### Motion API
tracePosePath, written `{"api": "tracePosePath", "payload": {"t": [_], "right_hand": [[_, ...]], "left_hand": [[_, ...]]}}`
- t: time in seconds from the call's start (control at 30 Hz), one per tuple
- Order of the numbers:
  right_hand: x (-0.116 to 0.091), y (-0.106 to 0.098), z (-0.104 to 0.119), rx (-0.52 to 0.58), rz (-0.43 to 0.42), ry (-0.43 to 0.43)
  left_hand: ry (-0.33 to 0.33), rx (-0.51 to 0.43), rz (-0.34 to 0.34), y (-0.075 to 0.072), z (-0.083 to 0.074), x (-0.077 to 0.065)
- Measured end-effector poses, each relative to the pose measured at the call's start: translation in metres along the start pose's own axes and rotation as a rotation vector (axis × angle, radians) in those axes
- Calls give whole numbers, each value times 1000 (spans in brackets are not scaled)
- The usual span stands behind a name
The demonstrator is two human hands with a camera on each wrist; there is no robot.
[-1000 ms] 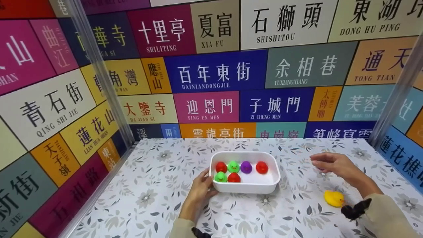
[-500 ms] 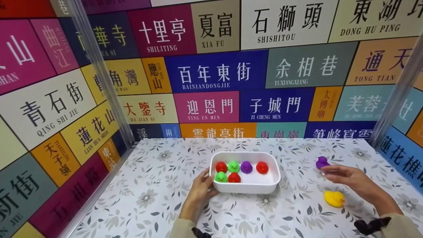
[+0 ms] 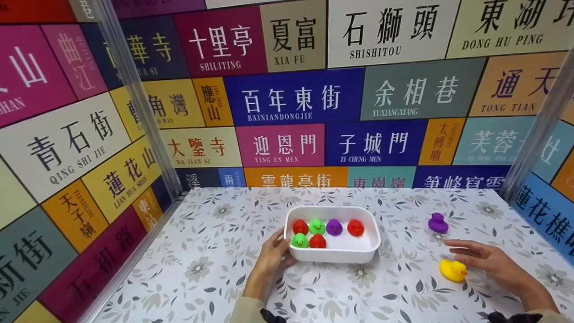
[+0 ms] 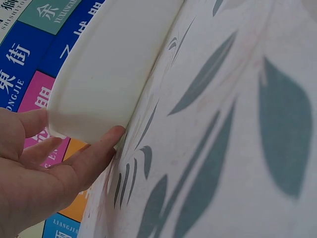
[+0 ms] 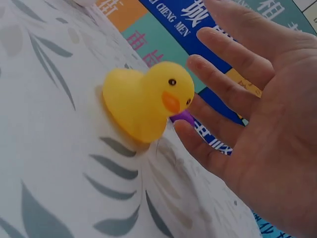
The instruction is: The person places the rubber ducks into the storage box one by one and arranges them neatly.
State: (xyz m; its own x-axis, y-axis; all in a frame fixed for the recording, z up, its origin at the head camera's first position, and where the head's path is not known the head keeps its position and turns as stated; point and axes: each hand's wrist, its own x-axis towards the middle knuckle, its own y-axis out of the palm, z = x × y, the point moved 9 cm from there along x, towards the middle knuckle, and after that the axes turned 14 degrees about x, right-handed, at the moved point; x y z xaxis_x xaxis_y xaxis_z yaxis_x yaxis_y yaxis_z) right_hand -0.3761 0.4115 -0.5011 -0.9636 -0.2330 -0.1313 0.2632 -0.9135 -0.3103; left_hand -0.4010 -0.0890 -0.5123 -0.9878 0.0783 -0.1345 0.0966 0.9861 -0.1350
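My left hand (image 3: 269,258) holds the left end of a white plastic tub (image 3: 332,256), one digit at its rim and a fingertip (image 4: 118,133) low on its wall in the left wrist view. On the table to the right sits a yellow rubber duck (image 3: 453,270). Beside it my right hand (image 3: 493,264) hovers with fingers spread and nothing in them; the right wrist view shows its fingertips close past the duck's head (image 5: 171,84). A purple rubber duck (image 3: 438,223) stands farther back, mostly hidden behind the yellow one in the right wrist view.
Inside the tub are several small ducks: red (image 3: 355,227), green (image 3: 317,226) and purple (image 3: 334,227). A leaf-patterned cloth (image 3: 197,269) covers the table. Walls of coloured name signs (image 3: 293,96) rise behind and at the sides, with clear plastic-like posts (image 3: 134,96) at the corners.
From over the purple duck, which it covered at first, my right hand has come back toward the yellow duck. The purple duck now shows fully. My left hand and the tub have stayed put.
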Motion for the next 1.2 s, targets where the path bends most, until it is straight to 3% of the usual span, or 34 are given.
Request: {"api": "tracePosePath", "payload": {"t": [0.43, 0.7, 0.97, 1.2], "right_hand": [[-1, -6, -27, -47, -27, 88], [-5, -4, -31, -77, -21, 108], [-6, -4, -31, -24, -1, 96], [-8, -4, -28, -22, -21, 88]], "left_hand": [[-19, 17, -21, -4, 2, 2], [-3, 17, -18, -1, 3, 1], [-46, 23, -22, -1, 5, 1], [-31, 0, -21, 0, 3, 1]]}}
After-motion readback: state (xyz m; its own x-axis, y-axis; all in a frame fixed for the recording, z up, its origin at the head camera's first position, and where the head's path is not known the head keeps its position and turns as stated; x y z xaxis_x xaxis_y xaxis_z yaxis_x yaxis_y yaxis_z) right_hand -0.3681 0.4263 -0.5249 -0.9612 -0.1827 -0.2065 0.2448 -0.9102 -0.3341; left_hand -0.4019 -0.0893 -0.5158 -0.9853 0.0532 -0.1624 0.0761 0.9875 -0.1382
